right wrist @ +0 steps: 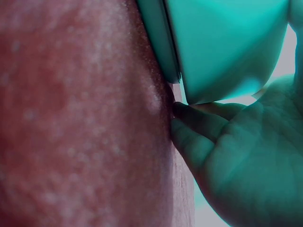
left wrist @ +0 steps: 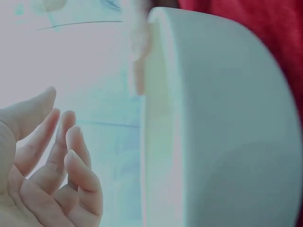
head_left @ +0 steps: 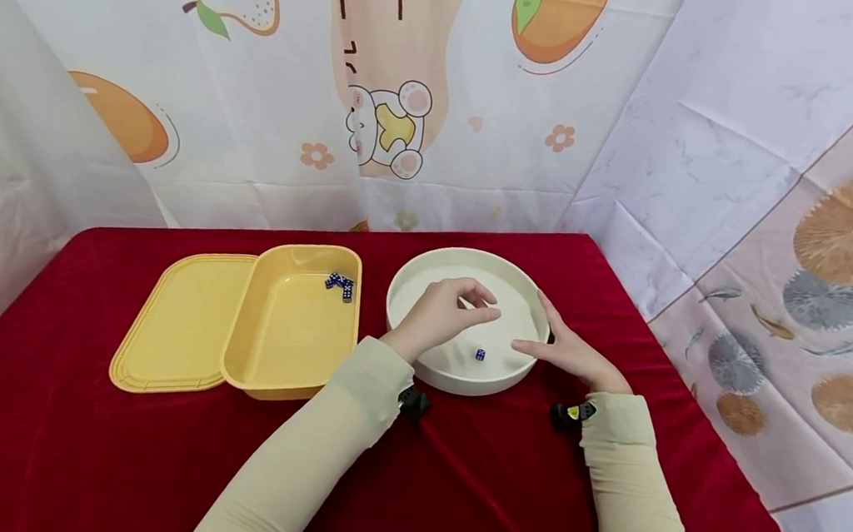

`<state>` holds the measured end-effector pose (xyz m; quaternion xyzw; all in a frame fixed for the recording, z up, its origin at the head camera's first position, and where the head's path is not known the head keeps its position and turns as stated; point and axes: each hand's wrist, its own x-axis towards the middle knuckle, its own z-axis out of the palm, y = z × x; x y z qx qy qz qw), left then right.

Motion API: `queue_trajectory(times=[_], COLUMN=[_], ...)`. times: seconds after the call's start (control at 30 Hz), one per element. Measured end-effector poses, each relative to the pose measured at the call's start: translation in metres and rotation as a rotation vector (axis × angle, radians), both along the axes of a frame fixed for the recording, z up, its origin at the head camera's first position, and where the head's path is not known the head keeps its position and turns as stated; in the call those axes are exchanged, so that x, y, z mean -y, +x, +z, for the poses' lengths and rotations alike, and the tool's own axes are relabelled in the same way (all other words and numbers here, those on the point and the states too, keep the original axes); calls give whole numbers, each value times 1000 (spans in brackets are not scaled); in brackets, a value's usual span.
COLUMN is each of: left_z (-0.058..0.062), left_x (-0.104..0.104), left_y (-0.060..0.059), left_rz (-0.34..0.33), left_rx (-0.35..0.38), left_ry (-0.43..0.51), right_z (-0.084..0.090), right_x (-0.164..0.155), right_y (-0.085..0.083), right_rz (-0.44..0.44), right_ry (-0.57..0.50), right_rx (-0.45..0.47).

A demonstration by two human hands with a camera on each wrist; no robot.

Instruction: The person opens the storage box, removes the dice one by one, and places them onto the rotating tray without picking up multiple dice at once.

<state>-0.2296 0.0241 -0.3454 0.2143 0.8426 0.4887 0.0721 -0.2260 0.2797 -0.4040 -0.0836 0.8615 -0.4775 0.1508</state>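
My left hand [head_left: 444, 311] hovers over the round white dish [head_left: 462, 385], its fingers loosely bent and the thumb apart from them. Nothing shows between those fingers [left wrist: 84, 182] in the left wrist view. On the dish floor, near its front, lies one small blue die [head_left: 480, 355] with white dots. At the dish's right side, my right hand [head_left: 573, 354] holds the rim, with the thumb reaching over the inside. From the right wrist view, the lower fingers [right wrist: 201, 120] sit outside, by the dish's bottom edge.
Left of the dish stands a yellow rectangular box [head_left: 290, 322] with several blue dice [head_left: 347, 291] in its far right corner. A yellow lid [head_left: 181, 322] lies beside it, partly under the box. Red cloth [head_left: 454, 485] covers the table, and a printed curtain [head_left: 257, 119] hangs behind.
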Motion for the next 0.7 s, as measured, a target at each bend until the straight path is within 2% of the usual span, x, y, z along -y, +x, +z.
queue_trajectory(times=[0.23,0.43,0.7], left_z=[23,38,49], left_x=[9,24,46], left_y=[-4,-7,-16], left_rz=[3,69,157], left_rx=[-12,30,71], left_ry=[53,70,124], right_z=[0,0,1], right_x=[-1,-2,-1], right_y=[0,0,0], right_rz=[-4,-7,-6], right_ry=[5,13,14], right_rx=[5,3,2])
